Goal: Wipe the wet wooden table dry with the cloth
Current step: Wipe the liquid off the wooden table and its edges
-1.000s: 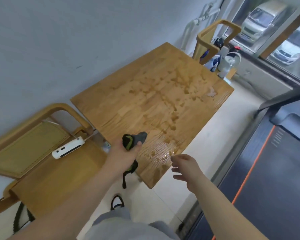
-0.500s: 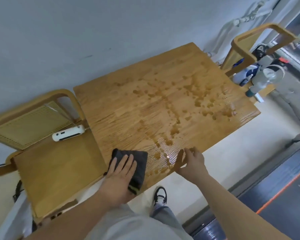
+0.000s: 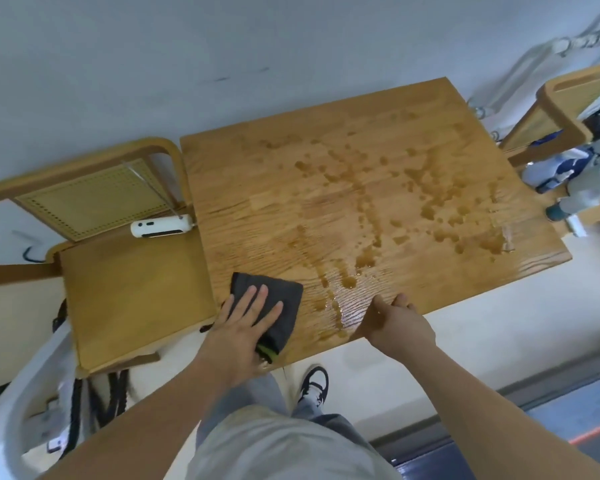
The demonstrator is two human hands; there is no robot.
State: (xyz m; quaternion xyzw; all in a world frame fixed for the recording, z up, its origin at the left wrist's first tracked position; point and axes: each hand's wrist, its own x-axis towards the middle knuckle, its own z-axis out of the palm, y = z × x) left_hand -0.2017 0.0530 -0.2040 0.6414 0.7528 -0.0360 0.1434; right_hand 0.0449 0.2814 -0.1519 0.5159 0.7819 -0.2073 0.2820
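White power strip [image 3: 160,227] on the chair seat at far left. Left hand [image 3: 246,323] spread flat, pressing the dark cloth [image 3: 278,299] onto the tabletop [image 3: 257,188] near its front-left corner. Water droplets [image 3: 430,202] across the middle and right. Right hand [image 3: 395,323] curled over the front edge, gripping it.

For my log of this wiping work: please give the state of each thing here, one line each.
wooden table: wet, drops and puddles mostly right of the middle.
cloth: folded, flat on the table's near left corner.
left hand: open, pressed on the cloth.
right hand: gripping the table's near edge.
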